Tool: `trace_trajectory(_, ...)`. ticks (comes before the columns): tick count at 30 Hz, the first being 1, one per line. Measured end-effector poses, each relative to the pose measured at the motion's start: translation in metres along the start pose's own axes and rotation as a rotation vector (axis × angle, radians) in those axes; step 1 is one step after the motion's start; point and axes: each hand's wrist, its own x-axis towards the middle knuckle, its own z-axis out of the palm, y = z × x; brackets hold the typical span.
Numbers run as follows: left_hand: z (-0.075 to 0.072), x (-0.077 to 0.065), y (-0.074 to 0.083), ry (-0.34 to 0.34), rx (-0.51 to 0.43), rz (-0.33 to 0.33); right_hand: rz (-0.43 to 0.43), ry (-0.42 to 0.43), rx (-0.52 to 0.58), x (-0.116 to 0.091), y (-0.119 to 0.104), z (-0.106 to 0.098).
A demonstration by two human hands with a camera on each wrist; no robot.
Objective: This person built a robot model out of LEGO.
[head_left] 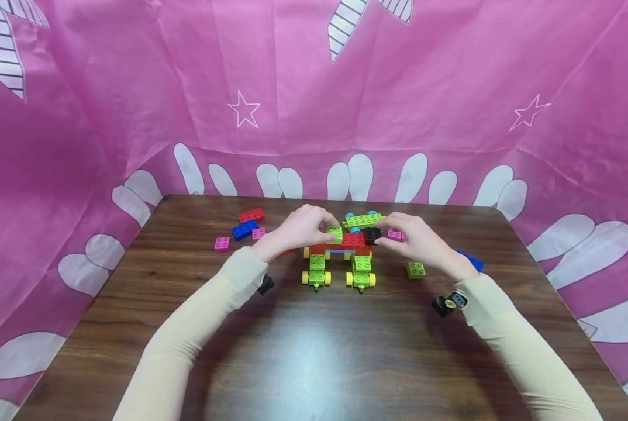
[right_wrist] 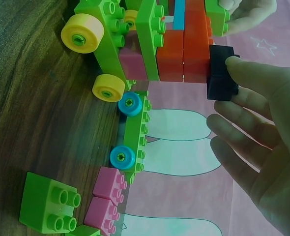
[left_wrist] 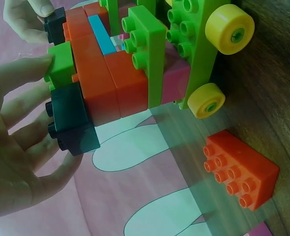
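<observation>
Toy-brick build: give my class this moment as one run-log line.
left hand: pinches green block; right hand: pinches black block, build's right end; beneath both: red blocks; base: yellow wheels

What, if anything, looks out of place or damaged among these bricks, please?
Nothing looks plainly damaged. One slight oddity: the black brick pinched by the right hand juts past the end of the upper red brick, though that overhang may be deliberate.

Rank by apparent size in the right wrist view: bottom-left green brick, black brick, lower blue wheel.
1. Bottom-left green brick
2. Black brick
3. Lower blue wheel
Nearness to the camera may skew true sizes.
</observation>
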Motion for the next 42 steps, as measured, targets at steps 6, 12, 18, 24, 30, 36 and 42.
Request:
trace_trajectory(6,0.005,-0.001,-0.002,0.036,0.034,0.023,0.0,0.007,0.003,-0.001,0.001,0.0)
trace_trajectory(12,0.01,-0.006,-0.006,0.097,0.039,0.08,-0.016,0.023,0.002,-0.001,0.002,0.001)
trace_trajectory(18,0.009,-0.009,-0.011,0.078,0.022,0.111,-0.026,0.033,0.01,-0.002,0.001,0.003)
trace_trajectory(24,0.002,-0.012,-0.016,0.043,-0.012,0.049,-0.018,0.023,0.012,0.0,0.0,0.003)
trace_trajectory(30,0.001,-0.013,-0.015,0.058,-0.032,0.041,-0.012,0.024,0.012,0.0,-0.001,-0.001)
trace_trajectory(36,0.003,-0.013,-0.015,0.061,-0.017,0.027,-0.007,0.023,0.021,-0.001,-0.001,-0.001)
trace_trajectory(42,0.005,-0.013,-0.017,0.058,-0.026,0.008,0.002,0.012,0.003,-0.002,0.0,0.002)
